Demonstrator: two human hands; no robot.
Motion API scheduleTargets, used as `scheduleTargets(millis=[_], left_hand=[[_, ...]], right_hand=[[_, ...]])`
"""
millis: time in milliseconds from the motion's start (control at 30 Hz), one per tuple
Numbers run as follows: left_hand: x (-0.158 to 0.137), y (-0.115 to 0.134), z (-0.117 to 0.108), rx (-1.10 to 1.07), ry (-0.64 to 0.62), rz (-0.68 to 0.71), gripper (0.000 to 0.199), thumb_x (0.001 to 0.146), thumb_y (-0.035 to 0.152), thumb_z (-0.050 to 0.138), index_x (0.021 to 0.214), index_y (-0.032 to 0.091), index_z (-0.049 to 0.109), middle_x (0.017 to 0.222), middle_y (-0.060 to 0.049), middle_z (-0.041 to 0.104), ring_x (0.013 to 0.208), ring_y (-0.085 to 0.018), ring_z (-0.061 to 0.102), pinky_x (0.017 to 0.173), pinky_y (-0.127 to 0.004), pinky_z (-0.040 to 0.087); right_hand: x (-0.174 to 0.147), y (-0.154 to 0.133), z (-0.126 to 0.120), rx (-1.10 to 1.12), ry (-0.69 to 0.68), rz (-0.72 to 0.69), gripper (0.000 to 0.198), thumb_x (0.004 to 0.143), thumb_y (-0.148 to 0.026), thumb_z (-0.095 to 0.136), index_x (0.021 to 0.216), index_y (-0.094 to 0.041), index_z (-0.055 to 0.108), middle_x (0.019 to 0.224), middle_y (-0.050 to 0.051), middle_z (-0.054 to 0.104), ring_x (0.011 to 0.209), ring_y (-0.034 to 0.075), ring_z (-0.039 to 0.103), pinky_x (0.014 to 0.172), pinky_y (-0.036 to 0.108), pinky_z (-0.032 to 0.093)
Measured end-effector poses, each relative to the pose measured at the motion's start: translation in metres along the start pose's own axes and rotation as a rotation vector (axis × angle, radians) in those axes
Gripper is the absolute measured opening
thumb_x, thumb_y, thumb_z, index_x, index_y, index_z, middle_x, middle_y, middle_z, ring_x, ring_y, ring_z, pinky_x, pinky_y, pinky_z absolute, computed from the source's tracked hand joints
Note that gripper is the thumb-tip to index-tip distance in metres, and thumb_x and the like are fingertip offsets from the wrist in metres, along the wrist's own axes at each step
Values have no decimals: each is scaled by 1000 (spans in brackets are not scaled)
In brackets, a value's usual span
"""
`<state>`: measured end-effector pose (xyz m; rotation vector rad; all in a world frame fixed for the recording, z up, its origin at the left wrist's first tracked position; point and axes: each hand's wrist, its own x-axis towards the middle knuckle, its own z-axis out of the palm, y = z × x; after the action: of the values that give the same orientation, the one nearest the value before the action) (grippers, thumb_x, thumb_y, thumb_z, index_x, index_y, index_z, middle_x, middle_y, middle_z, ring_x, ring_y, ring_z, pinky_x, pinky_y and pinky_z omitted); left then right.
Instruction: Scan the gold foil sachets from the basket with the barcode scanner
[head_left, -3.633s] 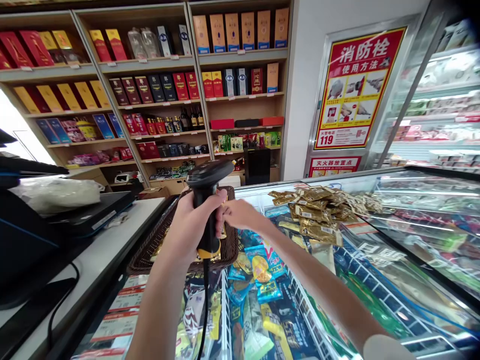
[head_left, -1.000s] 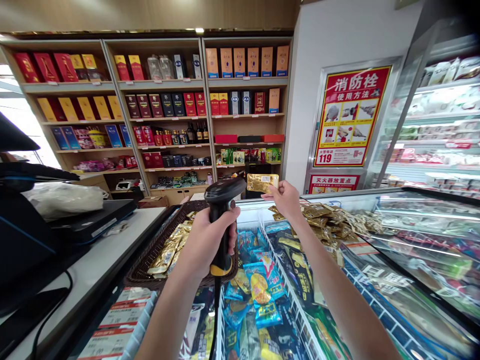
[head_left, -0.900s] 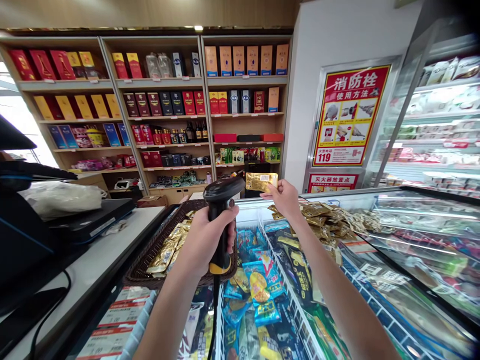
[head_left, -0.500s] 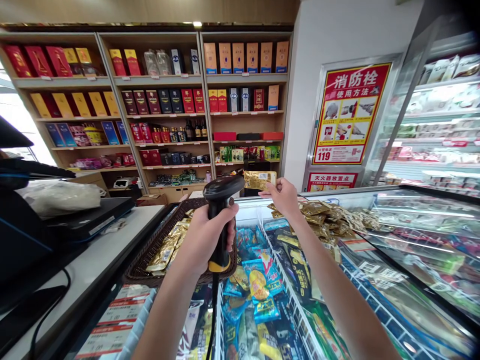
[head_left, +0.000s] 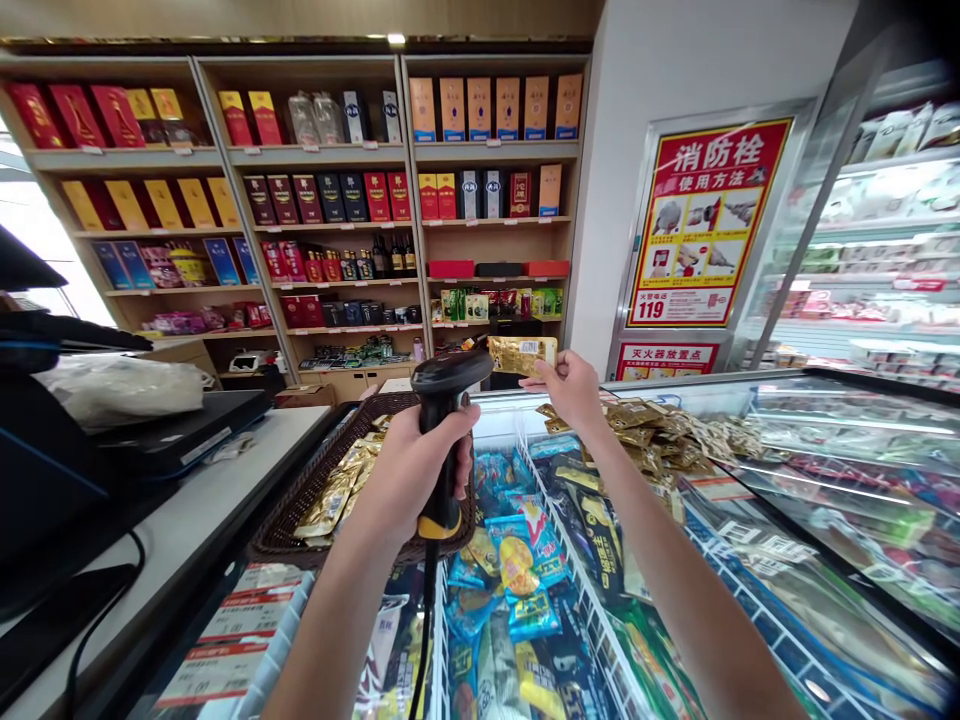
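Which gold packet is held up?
The gold packet pinched in the right hand, near the head of the black scanner. The other gold packets in view lie in the brown basket or in the heap at right.

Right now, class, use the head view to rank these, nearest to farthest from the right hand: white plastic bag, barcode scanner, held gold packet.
1. Held gold packet: in the right hand.
2. Barcode scanner: to its left, in the left hand.
3. White plastic bag: at the far left.

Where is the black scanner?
In the head view, the scanner is mid-picture in the left hand, just left of the gold packet in the right hand.
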<state>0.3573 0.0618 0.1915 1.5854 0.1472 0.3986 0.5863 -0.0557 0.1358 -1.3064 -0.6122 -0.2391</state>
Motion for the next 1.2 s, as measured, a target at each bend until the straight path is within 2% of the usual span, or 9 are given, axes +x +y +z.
scheduleTargets(millis=[200,333,433,533,833,1000,1200], left_hand=[[2,1,-2,-93,28,-6,30,79,38,71,69,18,50,56,4,51,43,-8,46,38,-20,38],[6,-2,-2,-22,51,25,30,79,39,71,68,18,51,55,3,52,43,-9,48,39,-21,41],[9,-5,-2,-5,19,27,29,81,38,69,68,18,52,56,2,52,44,-9,48,40,-21,41],[10,-7,0,-16,-15,6,31,82,38,67,66,18,51,56,2,52,44,-9,48,39,-20,41],[0,2,2,-45,0,43,31,82,37,67,65,18,50,53,3,51,42,-8,47,39,-19,40],[-5,6,2,-26,-8,49,30,82,38,66,66,18,51,53,3,52,41,-8,47,39,-20,40],[0,1,1,-14,0,30,29,82,39,67,68,18,52,54,3,52,43,-9,47,40,-21,41]], right_hand=[[-2,-9,1,82,-59,7,41,73,-51,76,81,-22,49,71,1,67,66,25,74,64,37,65],[-6,-16,3,72,-92,-27,45,73,-57,75,83,-22,49,72,2,68,68,25,74,69,39,65],[-8,-16,6,59,-117,-23,46,73,-59,74,84,-22,49,72,1,68,70,25,74,69,38,65],[-9,-11,10,49,-140,-18,44,74,-58,72,83,-22,49,74,1,68,70,24,74,67,36,65],[-5,12,15,26,-132,33,35,76,-47,72,80,-24,47,72,-1,67,62,22,72,63,37,63],[-3,16,15,15,-95,64,33,75,-45,71,79,-24,46,66,-2,65,59,21,71,59,35,62],[-2,20,12,-9,-97,54,30,77,-44,70,83,-24,48,71,0,67,63,22,72,61,36,62]])
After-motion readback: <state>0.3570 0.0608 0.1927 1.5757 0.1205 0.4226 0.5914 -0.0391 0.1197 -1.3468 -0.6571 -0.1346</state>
